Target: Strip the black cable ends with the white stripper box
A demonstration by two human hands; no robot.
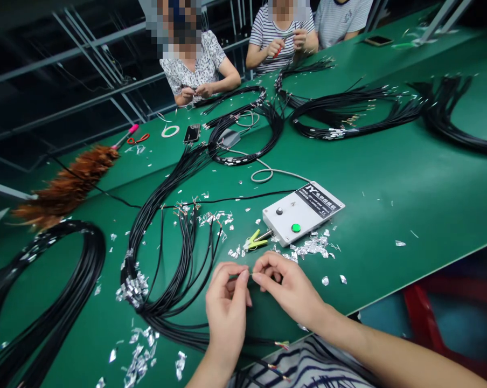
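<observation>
We have a thin pale strand [250, 274] just on the near side of the JY-marked box [302, 215], held over the table [389, 215]. Our left hand [226, 302] pinches it between thumb and forefinger, and our right hand [286, 280] does the same on the side toward us; whether it runs on into a cable, we cannot tell. We judge it very light, limp and easily bent or snapped, so a fingertip hold close to its end, with little pull, suits it best.

The box's yellow-green two-pronged attachment [258, 244] points out just beyond our fingertips, with silvery foil scraps [311, 247] strewn along the box's near edge. Left of the box, a black cable bundle [140, 226] curves toward us, its lower cables passing beneath our left forearm, where they could snag. A black cord [243, 198] runs left from the box. Beyond the box lie a coiled cable loop [276, 132] and, farther left, red-handled scissors [138, 140].
</observation>
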